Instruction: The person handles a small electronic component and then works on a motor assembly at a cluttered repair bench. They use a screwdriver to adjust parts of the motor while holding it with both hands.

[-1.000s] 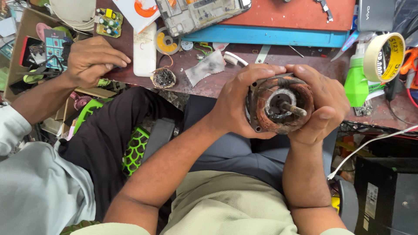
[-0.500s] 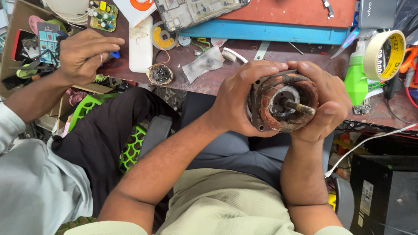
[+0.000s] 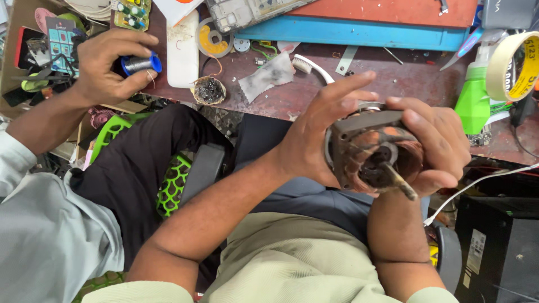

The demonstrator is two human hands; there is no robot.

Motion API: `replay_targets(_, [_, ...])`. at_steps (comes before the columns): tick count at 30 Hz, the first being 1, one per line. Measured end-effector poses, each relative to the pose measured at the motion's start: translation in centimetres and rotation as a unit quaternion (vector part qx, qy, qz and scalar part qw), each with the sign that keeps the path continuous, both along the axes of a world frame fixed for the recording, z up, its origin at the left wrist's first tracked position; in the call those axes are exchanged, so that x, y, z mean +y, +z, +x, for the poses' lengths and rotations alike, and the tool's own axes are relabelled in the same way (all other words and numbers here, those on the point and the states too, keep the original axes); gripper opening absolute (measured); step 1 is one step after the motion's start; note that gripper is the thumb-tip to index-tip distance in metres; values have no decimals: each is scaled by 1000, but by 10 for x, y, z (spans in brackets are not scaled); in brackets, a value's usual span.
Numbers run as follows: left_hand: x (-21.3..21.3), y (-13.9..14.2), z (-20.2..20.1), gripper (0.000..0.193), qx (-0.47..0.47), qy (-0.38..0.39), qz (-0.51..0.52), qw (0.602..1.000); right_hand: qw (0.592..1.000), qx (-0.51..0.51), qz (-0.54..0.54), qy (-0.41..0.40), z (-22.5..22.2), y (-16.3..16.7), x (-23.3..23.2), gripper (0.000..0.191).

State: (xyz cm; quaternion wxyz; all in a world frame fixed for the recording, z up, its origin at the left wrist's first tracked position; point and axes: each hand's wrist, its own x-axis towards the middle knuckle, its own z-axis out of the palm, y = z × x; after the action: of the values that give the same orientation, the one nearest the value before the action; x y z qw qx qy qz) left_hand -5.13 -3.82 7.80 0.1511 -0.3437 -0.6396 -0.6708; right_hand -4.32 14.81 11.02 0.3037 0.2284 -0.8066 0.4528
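Head view, grip: left hand (image 3: pixel 314 143) and right hand (image 3: pixel 435 146) both closed around a small electric motor (image 3: pixel 373 154), held above the lap, just short of the bench edge (image 3: pixel 269 106).
Left fingers: index and middle stretched out over the motor's top, thumb low on its near side; only part of the hand is clamping.
Right fingers: curled over the far side, fingertips on the housing rim.
Shaft: rusty shaft (image 3: pixel 400 182) sticks out below the right fingertips, pointing toward the camera.
Risk, slip: with the left fingers lifted, the weight sits mostly in the right palm; a tilt could drop the motor onto the lap.
Risk, windings: copper coils lie bare beside the thumbs; pressure there could nick them.
Risk, neighbour: a co-worker's hand (image 3: pixel 106 64) grips a solder spool (image 3: pixel 140 63), well apart to the left.
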Motion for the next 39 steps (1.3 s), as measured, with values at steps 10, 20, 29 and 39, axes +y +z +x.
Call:
replay_targets(10, [1, -2, 0, 108, -67, -30, -32, 997, 989, -26, -144, 1, 14, -28, 3, 86])
replay_targets(20, [-6, 0, -3, 105, -117, -64, -68, 989, 999, 0, -25, -35, 6, 12, -13, 80])
replay_targets(29, [-8, 2, -13, 96, -150, -100, -19, 983, 989, 4, 146, 22, -10, 42, -5, 69])
replay_targets(39, [-5, -7, -10, 92, -159, -93, -46, 982, 993, 0, 118, -25, -2, 26, -2, 62])
